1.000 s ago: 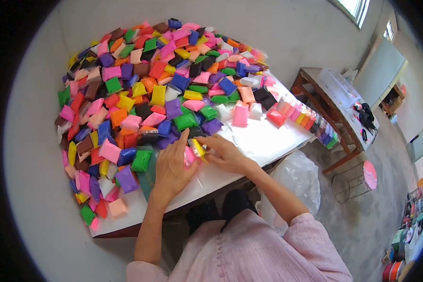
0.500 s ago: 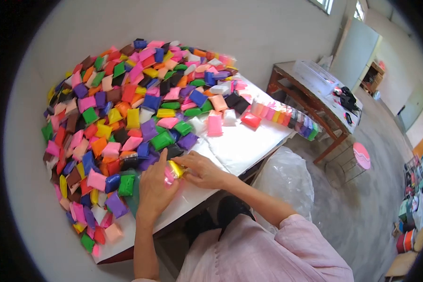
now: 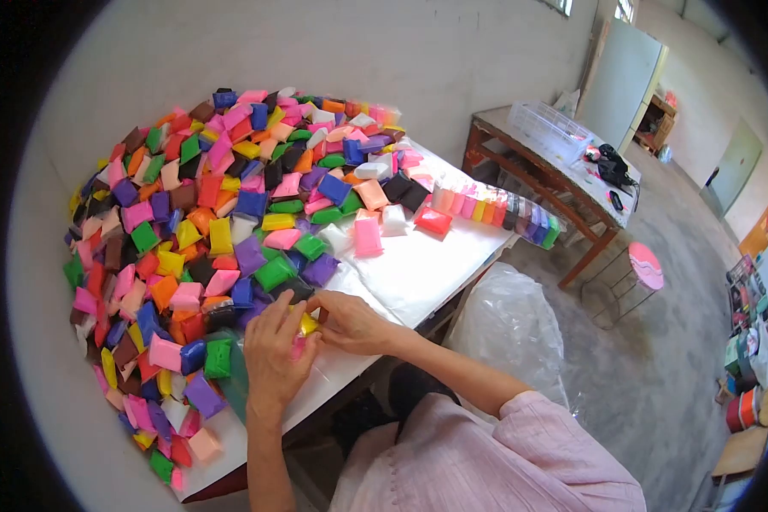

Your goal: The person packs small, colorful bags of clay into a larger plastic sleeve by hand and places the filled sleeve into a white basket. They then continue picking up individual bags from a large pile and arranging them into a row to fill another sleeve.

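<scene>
My left hand (image 3: pixel 277 354) lies over a small pink packet (image 3: pixel 298 347) at the near edge of the white table (image 3: pixel 435 264), its fingers curled round it. From the right, my right hand (image 3: pixel 350 324) pinches a yellow packet (image 3: pixel 308 324) that sits against the pink one. Both packets are partly hidden by my fingers. Beyond and to the left spreads a big heap of coloured packets, with a green packet (image 3: pixel 218 358) and a purple packet (image 3: pixel 249 254) near my left hand.
A row of coloured packets in clear wrap (image 3: pixel 495 209) lies at the table's right end. Clear plastic bag (image 3: pixel 512 333) stands below the edge. Further right are a wooden table (image 3: pixel 520 145) with a clear bin (image 3: pixel 550 132) and a pink-topped stool (image 3: pixel 645 266).
The view has shifted slightly, so the table scene sits further left. My left fingers have curled more, and my right hand has closed in around the yellow packet.
</scene>
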A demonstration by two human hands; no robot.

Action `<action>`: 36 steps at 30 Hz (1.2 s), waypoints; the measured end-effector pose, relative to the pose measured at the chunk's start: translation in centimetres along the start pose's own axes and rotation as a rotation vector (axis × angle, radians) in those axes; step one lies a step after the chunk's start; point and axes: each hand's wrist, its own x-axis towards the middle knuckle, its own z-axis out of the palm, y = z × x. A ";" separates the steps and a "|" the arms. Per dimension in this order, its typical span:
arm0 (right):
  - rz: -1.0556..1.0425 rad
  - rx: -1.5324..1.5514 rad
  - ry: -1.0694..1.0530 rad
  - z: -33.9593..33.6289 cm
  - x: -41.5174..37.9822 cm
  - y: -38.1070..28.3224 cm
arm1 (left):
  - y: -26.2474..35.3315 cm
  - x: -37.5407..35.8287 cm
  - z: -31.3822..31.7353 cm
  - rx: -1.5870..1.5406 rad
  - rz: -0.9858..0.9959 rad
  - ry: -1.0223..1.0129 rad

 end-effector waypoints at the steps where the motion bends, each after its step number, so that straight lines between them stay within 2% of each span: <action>1: 0.020 -0.005 -0.011 0.0 0.0 0.0 | 0.1 0.1 -0.1 0.003 0.010 0.011; 5: 0.113 0.016 -0.053 -0.5 0.1 -0.8 | -0.1 -0.1 0.0 -0.010 0.005 -0.009; 8: 0.073 0.044 -0.074 -1.0 0.0 -1.0 | -0.3 -0.2 0.1 -0.004 0.019 0.013; 11: 0.064 0.175 0.008 -2.0 -0.2 -1.1 | -0.6 -0.2 0.4 0.005 0.048 0.039; 17: 0.166 -0.174 0.135 -5.4 3.0 1.7 | -0.4 -0.2 0.3 -0.007 0.026 0.017; 21: 0.132 -0.373 0.162 -6.3 7.3 3.1 | -0.2 0.0 0.1 -0.004 0.034 0.012; 24: 0.007 -0.430 0.184 -4.8 10.6 2.8 | -0.2 0.0 0.3 0.003 0.071 0.067; 36: -0.028 -0.379 0.056 0.6 17.7 1.1 | 0.2 -0.3 -0.3 -0.005 0.050 0.120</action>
